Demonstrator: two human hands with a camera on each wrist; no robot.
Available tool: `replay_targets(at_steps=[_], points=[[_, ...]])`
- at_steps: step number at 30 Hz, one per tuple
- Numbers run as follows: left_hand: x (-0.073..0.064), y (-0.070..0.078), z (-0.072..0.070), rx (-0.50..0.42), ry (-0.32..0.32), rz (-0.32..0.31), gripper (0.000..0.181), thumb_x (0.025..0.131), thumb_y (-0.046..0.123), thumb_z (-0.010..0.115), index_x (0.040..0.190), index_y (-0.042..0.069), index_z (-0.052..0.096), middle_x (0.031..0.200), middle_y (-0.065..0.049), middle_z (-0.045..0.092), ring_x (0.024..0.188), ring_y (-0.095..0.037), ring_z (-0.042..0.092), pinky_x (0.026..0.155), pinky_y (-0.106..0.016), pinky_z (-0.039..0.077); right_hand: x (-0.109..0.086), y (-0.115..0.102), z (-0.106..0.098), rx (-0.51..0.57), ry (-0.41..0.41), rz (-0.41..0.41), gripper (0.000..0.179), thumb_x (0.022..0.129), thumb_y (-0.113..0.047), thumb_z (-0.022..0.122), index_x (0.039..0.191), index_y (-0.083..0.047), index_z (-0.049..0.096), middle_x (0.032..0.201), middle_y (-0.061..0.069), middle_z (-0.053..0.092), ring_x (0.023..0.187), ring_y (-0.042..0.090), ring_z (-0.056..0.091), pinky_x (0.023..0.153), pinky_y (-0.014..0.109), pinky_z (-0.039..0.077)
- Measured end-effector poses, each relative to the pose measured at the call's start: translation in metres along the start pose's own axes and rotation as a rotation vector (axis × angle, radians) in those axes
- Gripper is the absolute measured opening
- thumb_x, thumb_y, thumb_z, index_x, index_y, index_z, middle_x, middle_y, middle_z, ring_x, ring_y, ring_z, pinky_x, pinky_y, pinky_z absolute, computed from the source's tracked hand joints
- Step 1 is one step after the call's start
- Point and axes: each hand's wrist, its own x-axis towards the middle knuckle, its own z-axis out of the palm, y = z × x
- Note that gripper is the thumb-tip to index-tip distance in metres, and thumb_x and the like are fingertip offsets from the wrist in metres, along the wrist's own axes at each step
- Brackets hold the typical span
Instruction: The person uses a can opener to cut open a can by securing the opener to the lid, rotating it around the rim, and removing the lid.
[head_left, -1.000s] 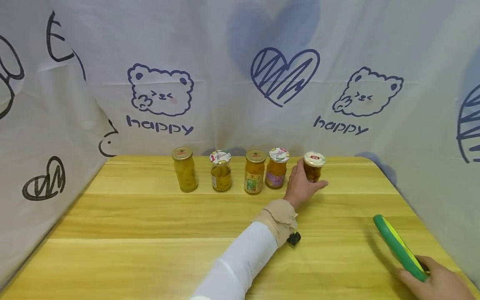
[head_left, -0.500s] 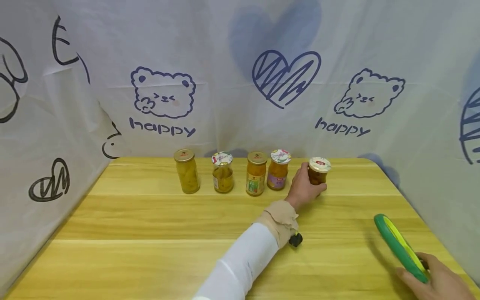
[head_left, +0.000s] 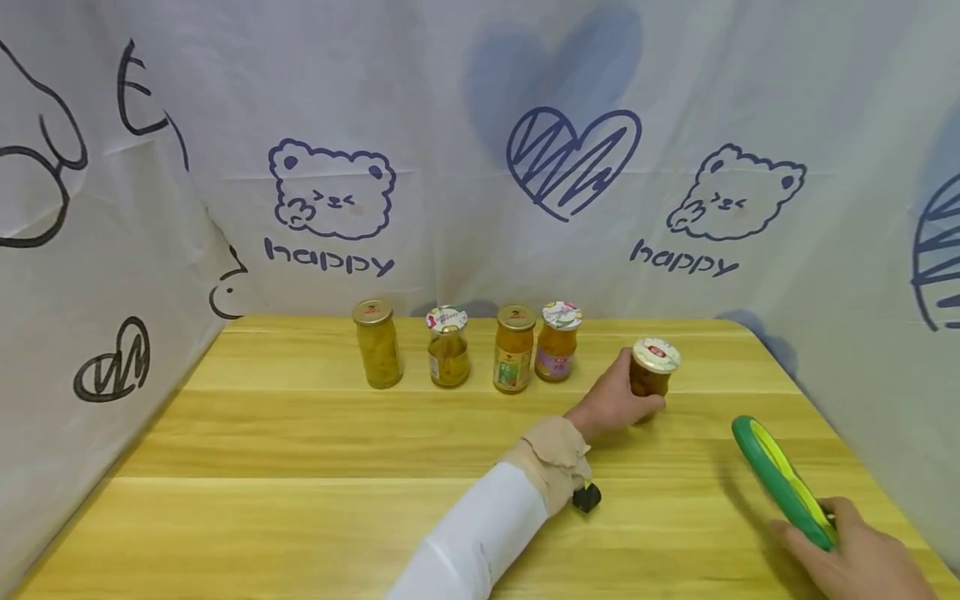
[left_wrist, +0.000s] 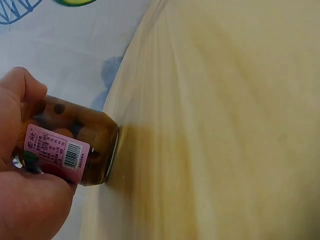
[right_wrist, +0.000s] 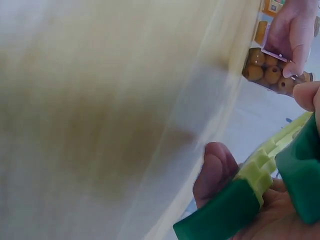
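Observation:
My left hand (head_left: 611, 402) grips a glass jar (head_left: 649, 382) of dark brown fruit with a white patterned lid. In the left wrist view, thumb and fingers are round the jar's upper part and a pink label (left_wrist: 57, 152) shows a barcode. Its base is close to the wood; I cannot tell whether it touches. At the lower right my right hand (head_left: 862, 550) holds a green jar opener (head_left: 780, 479) with a yellow-green inner edge, tilted up and left. The right wrist view shows stepped teeth (right_wrist: 260, 167) between its two green arms.
Several jars stand in a row at the back: a tall yellow one (head_left: 378, 350), a short one (head_left: 448, 358), an orange one with a gold lid (head_left: 514, 358) and a purple-labelled one (head_left: 555, 354). A black piece (head_left: 587, 497) shows by the left wrist. White cloth (head_left: 450, 208) hangs behind.
My left hand has brought the brown jar from the right end of the row toward me and slightly right. The right hand has shifted slightly left with the jar opener.

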Motion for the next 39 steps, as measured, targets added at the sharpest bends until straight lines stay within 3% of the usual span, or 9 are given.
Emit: replay_targets(at_steps=[4, 8, 12, 20, 30, 34, 39], points=[[-0.006, 0.001, 0.007, -0.059, -0.036, 0.01, 0.064, 0.095, 0.022, 0.072, 0.149, 0.02, 0.037, 0.139, 0.0, 0.055, 0.116, -0.006, 0.055, 0.102, -0.024, 0.049, -0.002, -0.002, -0.003, 0.022, 0.023, -0.02, 0.104, 0.098, -0.071, 0.047, 0.133, 0.024, 0.026, 0.085, 0.021, 0.054, 0.076, 0.03, 0.053, 0.064, 0.037, 0.044], [-0.011, 0.002, 0.014, -0.13, 0.001, -0.006, 0.062, 0.094, 0.025, 0.075, 0.146, 0.023, 0.041, 0.134, 0.003, 0.057, 0.114, -0.005, 0.056, 0.1, -0.024, 0.049, -0.002, -0.011, -0.009, 0.027, 0.055, -0.076, 0.102, 0.098, -0.068, 0.051, 0.134, 0.023, 0.027, 0.086, 0.018, 0.054, 0.077, 0.029, 0.053, 0.065, 0.038, 0.045], [-0.016, 0.002, 0.017, -0.141, 0.036, -0.006, 0.061, 0.095, 0.025, 0.076, 0.145, 0.021, 0.042, 0.135, 0.001, 0.058, 0.116, -0.007, 0.058, 0.1, -0.024, 0.05, -0.001, -0.02, -0.017, 0.027, 0.134, -0.123, 0.094, 0.099, -0.059, 0.055, 0.135, 0.024, 0.029, 0.091, 0.021, 0.055, 0.079, 0.03, 0.054, 0.065, 0.04, 0.047], [-0.031, 0.004, 0.019, -0.139, -0.013, -0.03, 0.068, 0.095, 0.025, 0.075, 0.152, 0.024, 0.036, 0.14, 0.001, 0.057, 0.122, -0.009, 0.057, 0.101, -0.027, 0.051, -0.004, -0.025, -0.032, 0.008, 0.32, -0.219, 0.07, 0.099, -0.046, 0.059, 0.123, 0.016, 0.037, 0.083, 0.015, 0.048, 0.073, 0.027, 0.049, 0.058, 0.033, 0.035], [-0.043, 0.003, 0.031, -0.23, -0.082, 0.026, 0.057, 0.098, 0.02, 0.072, 0.145, 0.022, 0.04, 0.135, 0.005, 0.055, 0.114, -0.002, 0.054, 0.097, -0.019, 0.048, -0.005, -0.043, -0.043, -0.013, 0.386, -0.294, 0.064, 0.091, -0.029, 0.07, 0.124, 0.017, 0.04, 0.083, 0.016, 0.05, 0.07, 0.028, 0.05, 0.055, 0.035, 0.036], [-0.045, 0.005, 0.034, -0.239, -0.077, 0.046, 0.056, 0.098, 0.019, 0.071, 0.144, 0.021, 0.04, 0.133, 0.004, 0.055, 0.112, -0.001, 0.054, 0.097, -0.019, 0.048, -0.007, -0.056, -0.052, -0.033, 0.405, -0.32, 0.064, 0.089, -0.028, 0.071, 0.123, 0.017, 0.041, 0.082, 0.015, 0.05, 0.07, 0.028, 0.05, 0.054, 0.035, 0.036], [-0.047, 0.006, 0.041, -0.24, -0.048, 0.061, 0.054, 0.096, 0.016, 0.072, 0.141, 0.017, 0.042, 0.128, 0.003, 0.057, 0.105, 0.001, 0.053, 0.092, -0.017, 0.048, -0.01, -0.069, -0.06, -0.07, 0.36, -0.339, 0.065, 0.09, -0.031, 0.071, 0.124, 0.015, 0.04, 0.082, 0.013, 0.05, 0.07, 0.027, 0.049, 0.054, 0.034, 0.034]])
